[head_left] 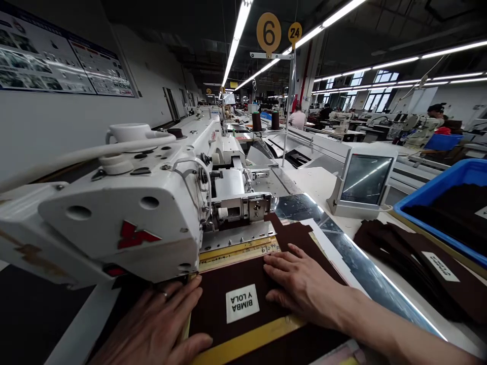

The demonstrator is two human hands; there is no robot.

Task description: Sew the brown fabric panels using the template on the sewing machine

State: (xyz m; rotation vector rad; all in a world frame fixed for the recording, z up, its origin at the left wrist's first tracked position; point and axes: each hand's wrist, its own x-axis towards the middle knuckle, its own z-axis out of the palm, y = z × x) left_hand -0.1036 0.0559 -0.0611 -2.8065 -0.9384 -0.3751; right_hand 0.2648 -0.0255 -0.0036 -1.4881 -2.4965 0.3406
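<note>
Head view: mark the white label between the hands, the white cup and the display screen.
White label (242, 303), head view: middle of its printed face.
White cup (130, 133), head view: side of its body.
Display screen (366, 179), head view: middle of its dark glass.

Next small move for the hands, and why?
Probably press the cloth lightly flat, to keep it aligned: the right hand lies palm-down with fingers on its right side, the left hand is at its left edge, and yellow strips border it beside the machine.
</note>
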